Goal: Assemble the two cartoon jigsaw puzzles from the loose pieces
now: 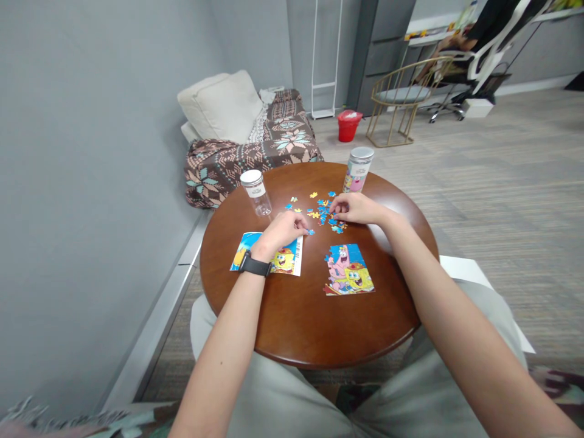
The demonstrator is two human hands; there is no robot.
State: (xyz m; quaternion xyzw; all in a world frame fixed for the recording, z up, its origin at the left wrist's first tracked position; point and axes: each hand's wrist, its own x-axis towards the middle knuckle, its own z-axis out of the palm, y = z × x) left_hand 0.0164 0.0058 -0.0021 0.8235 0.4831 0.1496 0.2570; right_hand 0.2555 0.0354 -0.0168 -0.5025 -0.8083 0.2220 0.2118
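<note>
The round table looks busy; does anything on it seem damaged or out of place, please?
Nothing seems damaged; only the joined puzzle section looks odd, its left edge uneven with protruding tabs.

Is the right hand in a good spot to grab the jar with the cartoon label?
Probably yes: the jar stands just beyond the right hand, with nothing visible between them, though the fingers are among loose puzzle pieces.

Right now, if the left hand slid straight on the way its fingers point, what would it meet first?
The left hand would first meet the small blue puzzle piece right by its fingertips, though whether they touch is hard to tell. Beyond it, the scattered pieces probably come next.
</note>
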